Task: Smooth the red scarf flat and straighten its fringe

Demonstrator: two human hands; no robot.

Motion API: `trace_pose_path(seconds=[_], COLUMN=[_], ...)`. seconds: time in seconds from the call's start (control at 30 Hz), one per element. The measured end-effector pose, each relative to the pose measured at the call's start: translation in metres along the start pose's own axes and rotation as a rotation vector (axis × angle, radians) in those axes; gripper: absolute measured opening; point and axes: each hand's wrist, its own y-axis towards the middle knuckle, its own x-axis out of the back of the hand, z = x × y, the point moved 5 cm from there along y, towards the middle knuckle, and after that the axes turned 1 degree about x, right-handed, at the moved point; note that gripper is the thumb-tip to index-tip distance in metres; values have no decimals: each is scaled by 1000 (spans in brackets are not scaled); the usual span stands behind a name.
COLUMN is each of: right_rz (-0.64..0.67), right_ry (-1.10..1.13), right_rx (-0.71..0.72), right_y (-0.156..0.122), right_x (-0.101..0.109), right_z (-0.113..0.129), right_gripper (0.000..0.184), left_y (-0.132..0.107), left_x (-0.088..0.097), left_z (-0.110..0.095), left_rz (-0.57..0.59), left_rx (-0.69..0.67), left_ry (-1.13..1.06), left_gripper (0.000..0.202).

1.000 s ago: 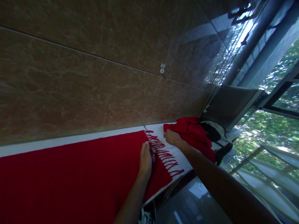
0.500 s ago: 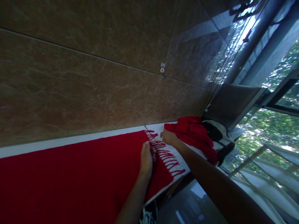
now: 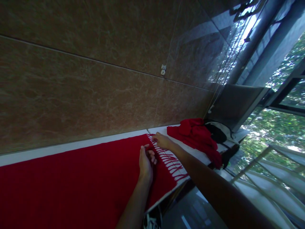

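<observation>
Red cloth [image 3: 78,181] flat — R hand [image 3: 164,141] at fringe [image 3: 172,163]; L hand [image 3: 145,163] nr it.

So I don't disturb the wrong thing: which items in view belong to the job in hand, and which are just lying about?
Likely in use:
- spread red cloth, under the left hand
- fringe, by the right hand
- white table

Seemingly just lying about:
- heaped red cloth
- black item beside it
</observation>
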Motion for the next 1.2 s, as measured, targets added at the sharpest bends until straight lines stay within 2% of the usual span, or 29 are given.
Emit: trace_pose_path(seconds=[0.1,0.23,0.33,0.4,0.5,0.6,0.7,0.8,0.9,1.07,1.2], right_rz=[16,6,-5,-13,-25,-18,12,28,10,-14,3], right_ry=[-11,-44,-46,-35,-8,14,10,-16,-20,33,62], right_rx=[-42,-163,-204,-188,-113,-57,-87,-182,-208,-87,-53], right_y=[-5,-17,-23,-21,-11,0,3,2,7,28,35], right_x=[-4,-2,4,6,4,1,-1,2,8,2,-8], right_z=[-16,-51,-66,-61,-37,-16,-19,-41,-52,-26,-15], right_gripper=[30,21,27,32,41,41,29,18,19,39,36], left_y=[1,2,1,1,0,0,1,2,3,3,3], left_x=[0,-1,-1,-2,-2,-3,-3,-4,-4,-3,-3], left_z=[2,4,4,3,3,3,3,4,5,5,6], left_rz=[11,13,11,15,18,33,38,39,39,39,44], left_rx=[-2,-3,-9,-10,-8,-20,-29,-22,-23,-20,-21], left_ry=[18,28,38,47,60,76,90,100,111,117,110], left_gripper=[53,57,59,60,60,59,62,64,64,67,63])
